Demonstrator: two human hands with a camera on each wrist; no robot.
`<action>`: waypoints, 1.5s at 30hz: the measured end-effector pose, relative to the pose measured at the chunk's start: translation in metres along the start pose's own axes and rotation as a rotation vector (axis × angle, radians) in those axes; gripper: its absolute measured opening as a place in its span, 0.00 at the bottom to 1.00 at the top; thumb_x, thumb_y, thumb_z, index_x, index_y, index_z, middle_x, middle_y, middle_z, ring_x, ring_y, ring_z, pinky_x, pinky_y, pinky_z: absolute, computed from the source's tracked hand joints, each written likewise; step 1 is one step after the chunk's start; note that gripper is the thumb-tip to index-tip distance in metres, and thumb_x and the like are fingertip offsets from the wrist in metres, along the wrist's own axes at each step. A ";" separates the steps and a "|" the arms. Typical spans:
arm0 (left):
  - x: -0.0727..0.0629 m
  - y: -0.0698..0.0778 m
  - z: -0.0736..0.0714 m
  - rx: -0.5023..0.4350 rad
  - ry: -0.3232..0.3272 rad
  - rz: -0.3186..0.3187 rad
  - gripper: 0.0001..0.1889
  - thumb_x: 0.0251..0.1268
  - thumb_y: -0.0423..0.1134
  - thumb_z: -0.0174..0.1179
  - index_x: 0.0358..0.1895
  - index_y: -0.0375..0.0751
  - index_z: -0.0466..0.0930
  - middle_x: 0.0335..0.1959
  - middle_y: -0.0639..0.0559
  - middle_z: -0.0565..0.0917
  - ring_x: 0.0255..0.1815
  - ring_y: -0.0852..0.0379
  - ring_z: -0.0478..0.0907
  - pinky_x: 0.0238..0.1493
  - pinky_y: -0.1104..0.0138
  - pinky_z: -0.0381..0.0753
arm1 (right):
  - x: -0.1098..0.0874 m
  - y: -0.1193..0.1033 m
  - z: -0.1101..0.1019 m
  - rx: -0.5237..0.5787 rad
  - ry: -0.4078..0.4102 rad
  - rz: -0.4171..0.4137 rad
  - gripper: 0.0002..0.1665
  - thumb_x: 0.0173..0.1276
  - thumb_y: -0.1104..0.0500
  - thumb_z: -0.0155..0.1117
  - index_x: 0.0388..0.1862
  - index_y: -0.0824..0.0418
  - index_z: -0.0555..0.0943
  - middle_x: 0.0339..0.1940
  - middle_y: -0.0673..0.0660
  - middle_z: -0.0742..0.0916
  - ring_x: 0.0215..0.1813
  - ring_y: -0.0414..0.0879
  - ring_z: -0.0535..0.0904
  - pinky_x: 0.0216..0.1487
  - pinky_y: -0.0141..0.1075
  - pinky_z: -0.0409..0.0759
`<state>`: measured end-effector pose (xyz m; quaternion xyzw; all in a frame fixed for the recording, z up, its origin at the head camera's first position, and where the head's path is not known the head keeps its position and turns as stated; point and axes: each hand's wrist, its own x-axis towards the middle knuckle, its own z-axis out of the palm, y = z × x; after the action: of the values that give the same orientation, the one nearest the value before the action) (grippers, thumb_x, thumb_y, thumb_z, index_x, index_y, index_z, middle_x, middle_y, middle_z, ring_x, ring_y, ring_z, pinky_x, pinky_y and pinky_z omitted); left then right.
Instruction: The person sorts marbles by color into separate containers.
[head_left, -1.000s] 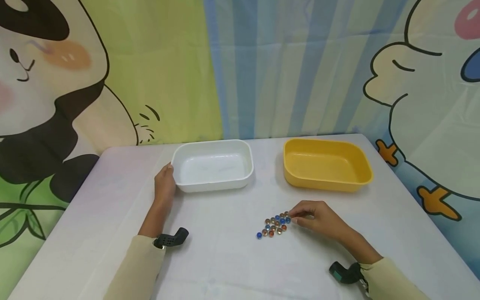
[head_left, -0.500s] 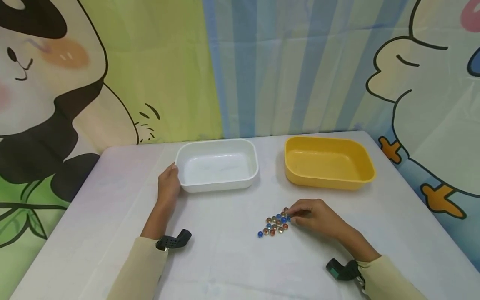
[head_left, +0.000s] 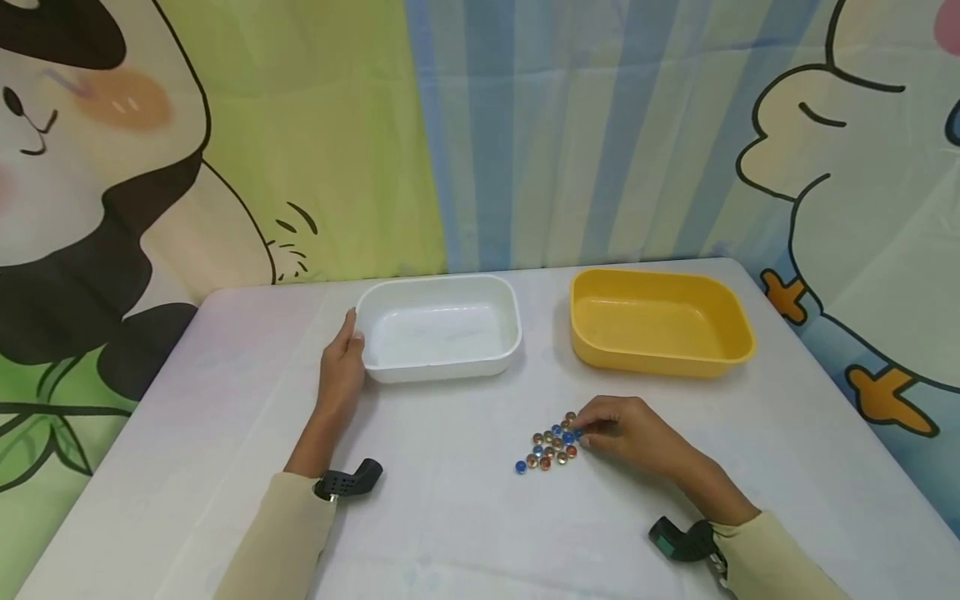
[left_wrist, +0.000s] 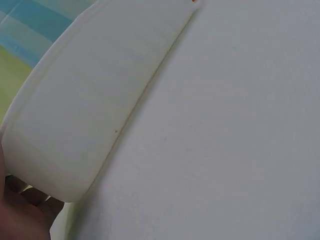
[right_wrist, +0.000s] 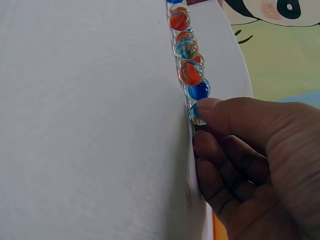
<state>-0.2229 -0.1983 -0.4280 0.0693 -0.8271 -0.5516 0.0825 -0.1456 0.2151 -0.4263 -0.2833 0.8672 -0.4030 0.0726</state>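
Observation:
A loose cluster of glass marbles [head_left: 547, 454], blue and amber-orange, lies on the white-covered table. My right hand [head_left: 633, 429] is at the cluster's right edge, pinching a blue marble [right_wrist: 196, 113] between thumb and fingertips; the index fingertip is partly hidden in the right wrist view. A white rectangular tray [head_left: 442, 372] stands behind the marbles to the left. My left hand [head_left: 341, 375] touches its left end, fingers extended along the wall. In the left wrist view, several fingers show past the end of the white tray [left_wrist: 75, 110].
To the right of the white tray sits a yellow tray [head_left: 660, 362] of similar shape. A cartoon-printed curtain [head_left: 555, 133] hangs behind the table's [head_left: 450, 517] far edge. Both wrists carry black camera mounts.
The white tray has shifted slightly to the right with my left hand, whose fingers now stretch further forward along its end. My right hand stays at the marbles, with small finger movements among them.

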 end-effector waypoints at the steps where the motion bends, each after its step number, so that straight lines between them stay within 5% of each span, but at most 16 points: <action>1: 0.000 -0.001 0.000 0.006 -0.005 0.020 0.28 0.80 0.47 0.34 0.78 0.50 0.44 0.78 0.55 0.48 0.77 0.57 0.41 0.75 0.61 0.43 | 0.000 0.000 0.000 -0.001 0.001 -0.005 0.13 0.60 0.69 0.70 0.43 0.55 0.87 0.42 0.47 0.86 0.47 0.43 0.81 0.49 0.35 0.80; 11: -0.002 -0.008 0.000 0.143 -0.019 0.169 0.31 0.78 0.48 0.39 0.78 0.50 0.42 0.78 0.61 0.43 0.78 0.52 0.39 0.75 0.57 0.39 | 0.001 -0.001 0.000 -0.015 0.037 -0.006 0.13 0.60 0.70 0.70 0.40 0.54 0.87 0.39 0.45 0.86 0.45 0.40 0.81 0.48 0.34 0.80; 20: -0.003 -0.008 -0.004 0.300 -0.073 0.305 0.48 0.66 0.58 0.58 0.78 0.42 0.41 0.79 0.47 0.45 0.78 0.46 0.42 0.74 0.51 0.44 | -0.002 0.003 -0.006 0.020 0.072 0.024 0.14 0.61 0.70 0.68 0.40 0.53 0.88 0.38 0.44 0.86 0.44 0.40 0.81 0.46 0.33 0.81; 33: -0.004 -0.010 -0.003 0.259 -0.100 0.302 0.53 0.60 0.58 0.63 0.79 0.42 0.39 0.79 0.43 0.44 0.78 0.47 0.41 0.74 0.50 0.43 | -0.003 0.007 -0.006 0.045 0.111 0.138 0.12 0.62 0.67 0.69 0.39 0.52 0.88 0.37 0.43 0.86 0.43 0.42 0.81 0.45 0.33 0.81; 45: -0.007 -0.008 0.002 0.278 -0.119 0.268 0.55 0.56 0.59 0.66 0.79 0.48 0.40 0.79 0.51 0.44 0.78 0.49 0.41 0.73 0.47 0.46 | -0.004 0.012 -0.006 0.131 0.119 0.184 0.10 0.63 0.65 0.69 0.40 0.53 0.88 0.39 0.46 0.86 0.42 0.45 0.80 0.40 0.32 0.80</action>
<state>-0.2159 -0.1984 -0.4364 -0.0634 -0.9006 -0.4192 0.0960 -0.1496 0.2275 -0.4314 -0.1728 0.8640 -0.4668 0.0758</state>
